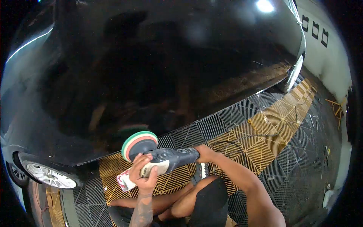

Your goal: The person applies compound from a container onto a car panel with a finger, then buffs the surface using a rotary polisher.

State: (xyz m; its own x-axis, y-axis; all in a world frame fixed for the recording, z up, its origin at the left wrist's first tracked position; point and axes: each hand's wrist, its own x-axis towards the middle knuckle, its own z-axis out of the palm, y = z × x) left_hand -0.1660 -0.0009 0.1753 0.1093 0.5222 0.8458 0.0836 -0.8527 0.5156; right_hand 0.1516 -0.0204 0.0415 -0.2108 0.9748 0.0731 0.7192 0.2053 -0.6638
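Both of my hands hold a dark car polisher [175,158] across my lap. My left hand [143,174] is wrapped over its head, close behind the pad. At the other end, my right hand [205,153] grips the rear of the body. The round polishing pad [129,148], layered in green, white and pink, faces the lower side of a glossy black car [151,75]. Whether the pad touches the paint I cannot tell. A white and red item [125,182], partly hidden, shows just beyond my left hand.
A power cord [261,135] trails right across black and yellow slatted floor tiles [234,145]. The car's wheels stand at left [51,174] and far right [295,75]. Along the right wall [332,64] is a small orange stand [335,109]. My crossed legs [181,208] rest below the polisher.
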